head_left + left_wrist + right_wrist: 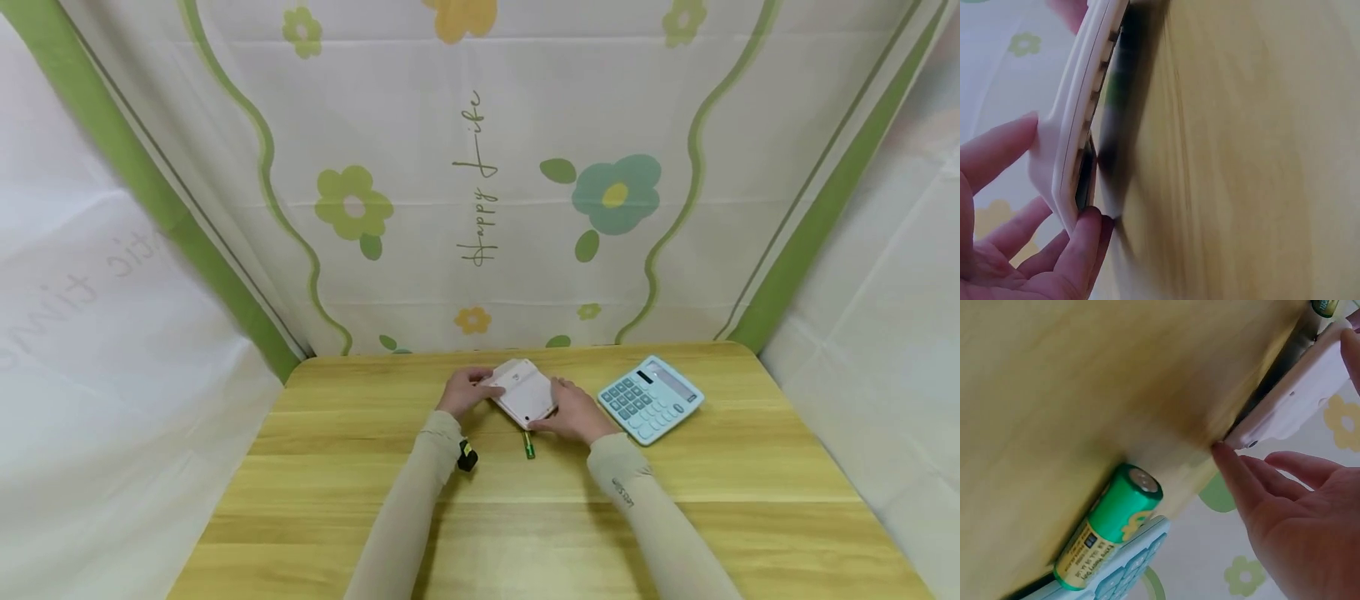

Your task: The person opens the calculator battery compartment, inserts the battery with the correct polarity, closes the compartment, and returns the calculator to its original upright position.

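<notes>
A white calculator (525, 393) is held face down close over the table, its plain back upward. Along its underside the left wrist view shows a row of keys, with a dark screen (1086, 175) near the lower end. My left hand (462, 392) grips the screen end, thumb on the back and fingers beneath. On the other side my right hand (576, 412) holds the edge between thumb and fingers. A green battery (529, 446) lies on the table just in front of the calculator. Another green and gold battery (1107, 528) shows large in the right wrist view.
A light blue calculator (651, 400) lies face up to the right of my right hand. The wooden table (337, 500) ends at a floral curtain (405, 275) behind, with more curtain at both sides. A black strap device (467, 456) sits at my left wrist.
</notes>
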### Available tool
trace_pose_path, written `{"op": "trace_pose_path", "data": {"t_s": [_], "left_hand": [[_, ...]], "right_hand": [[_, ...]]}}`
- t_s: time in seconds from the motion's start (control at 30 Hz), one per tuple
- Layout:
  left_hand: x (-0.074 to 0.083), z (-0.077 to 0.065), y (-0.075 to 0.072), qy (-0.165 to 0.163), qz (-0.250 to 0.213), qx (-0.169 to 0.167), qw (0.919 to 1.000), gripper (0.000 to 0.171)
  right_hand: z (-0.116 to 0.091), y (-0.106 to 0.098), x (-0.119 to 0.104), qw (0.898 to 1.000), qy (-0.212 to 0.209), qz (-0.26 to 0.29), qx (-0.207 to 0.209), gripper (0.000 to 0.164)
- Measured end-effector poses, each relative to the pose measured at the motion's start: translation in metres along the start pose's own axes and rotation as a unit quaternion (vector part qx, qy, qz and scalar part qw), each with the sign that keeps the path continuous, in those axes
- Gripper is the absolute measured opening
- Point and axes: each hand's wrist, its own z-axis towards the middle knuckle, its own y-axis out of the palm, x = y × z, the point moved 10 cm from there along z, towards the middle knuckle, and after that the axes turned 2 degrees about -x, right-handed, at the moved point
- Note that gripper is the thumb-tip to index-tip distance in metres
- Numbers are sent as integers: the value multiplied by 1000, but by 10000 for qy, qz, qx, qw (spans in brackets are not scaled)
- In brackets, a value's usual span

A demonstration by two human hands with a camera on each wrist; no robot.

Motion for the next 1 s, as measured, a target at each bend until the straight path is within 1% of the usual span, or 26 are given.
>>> {"op": "trace_pose_path", "data": {"t_s": [0.1,0.27,0.4,0.5,0.67,0.83,1.0], "left_hand": [[3,-1,4,56,152,-89,9998,54],[8,-1,9,150,261,-262,9992,54],[7,-2,9,137,305,-283,9990,53],[8,-5,10,192,380,-303,9986,52],[11,-9,12,310,499,-353,9977,52],[13,-7,15,381,655,-437,9962,52],[12,-9,15,393,696,-480,9956,52]], "right_hand": [[0,-1,-1,9999,-60,46,83,106],[2,-3,0,9998,-111,96,168,103],[4,0,1,9998,-130,-55,169,104],[5,2,2,9996,-114,-205,163,102],[7,2,3,9992,-34,-340,214,91],[7,1,1,9981,-53,-558,264,78],[7,4,-1,9968,-50,-761,223,77]]}}
